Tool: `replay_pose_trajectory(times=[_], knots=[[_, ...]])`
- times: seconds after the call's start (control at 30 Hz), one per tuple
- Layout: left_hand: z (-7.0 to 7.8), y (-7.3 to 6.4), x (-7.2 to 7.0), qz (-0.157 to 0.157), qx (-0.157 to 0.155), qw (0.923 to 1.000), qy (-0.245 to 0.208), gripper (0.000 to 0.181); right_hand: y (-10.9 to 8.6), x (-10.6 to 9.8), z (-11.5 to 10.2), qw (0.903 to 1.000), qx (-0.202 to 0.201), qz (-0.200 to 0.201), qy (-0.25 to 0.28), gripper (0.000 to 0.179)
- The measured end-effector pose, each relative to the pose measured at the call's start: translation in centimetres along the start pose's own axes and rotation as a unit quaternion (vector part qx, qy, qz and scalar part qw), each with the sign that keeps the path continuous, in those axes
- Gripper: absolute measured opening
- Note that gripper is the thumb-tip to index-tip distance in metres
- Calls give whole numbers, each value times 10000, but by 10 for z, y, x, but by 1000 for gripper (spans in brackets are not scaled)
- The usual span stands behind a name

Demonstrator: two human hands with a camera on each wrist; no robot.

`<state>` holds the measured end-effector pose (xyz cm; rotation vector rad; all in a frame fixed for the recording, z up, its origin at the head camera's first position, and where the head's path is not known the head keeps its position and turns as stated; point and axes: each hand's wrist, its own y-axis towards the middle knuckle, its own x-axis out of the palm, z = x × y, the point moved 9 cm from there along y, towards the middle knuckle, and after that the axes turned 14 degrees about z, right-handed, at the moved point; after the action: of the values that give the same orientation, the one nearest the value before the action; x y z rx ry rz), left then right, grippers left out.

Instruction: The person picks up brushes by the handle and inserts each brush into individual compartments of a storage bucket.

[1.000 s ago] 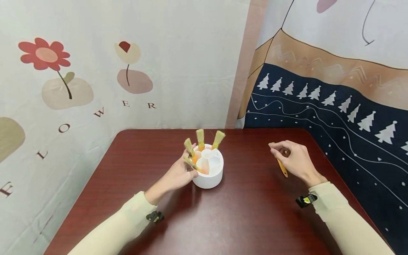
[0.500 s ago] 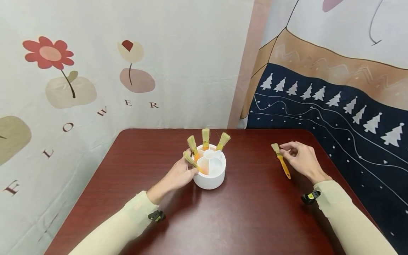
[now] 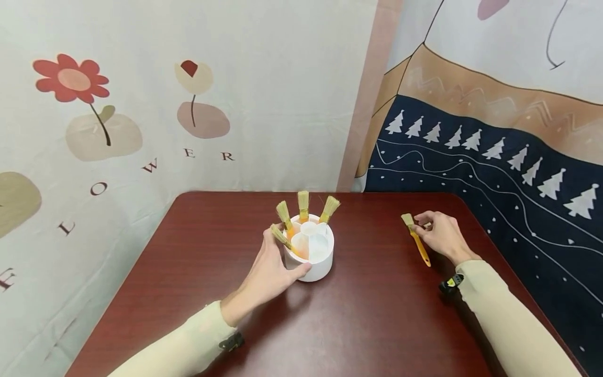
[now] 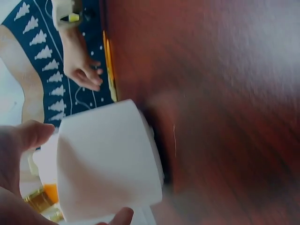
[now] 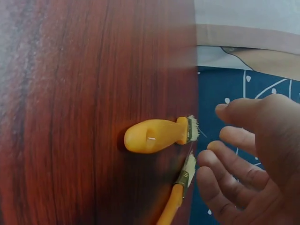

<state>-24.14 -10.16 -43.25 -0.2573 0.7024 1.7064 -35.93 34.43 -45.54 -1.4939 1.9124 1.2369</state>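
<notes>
Altogether, 6 brushes (image 3: 419,244) show: left hand (image 3: 267,272) grips 1 holder (image 3: 319,269), right hand (image 3: 444,236) half-curled, empty.

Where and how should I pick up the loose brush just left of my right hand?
I'd pinch the brush across the middle of its yellow handle, coming from above: it lies on the table, handle end toward you, bristles pointing away, and the slim handle should suit a finger-and-thumb pinch.
</notes>
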Motion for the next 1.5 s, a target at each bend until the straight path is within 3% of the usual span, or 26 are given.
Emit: replay_pose_trajectory(times=[0.23,0.5,0.97,1.33,1.5], knots=[[0,0,5,49,-157,9999,18,112,3,15,8,9989,311,-284,-230,43],[2,3,5,25,-48,9999,87,111,6,20,11,9978,448,-316,-370,53],[5,9,4,-249,259,9989,294,111,5,21,13,9963,727,-352,-299,42],[4,8,6,-324,212,9986,362,111,-1,18,13,9958,879,-253,-57,47],[5,11,7,-311,209,9987,353,112,0,11,4,9970,758,-113,85,43]])
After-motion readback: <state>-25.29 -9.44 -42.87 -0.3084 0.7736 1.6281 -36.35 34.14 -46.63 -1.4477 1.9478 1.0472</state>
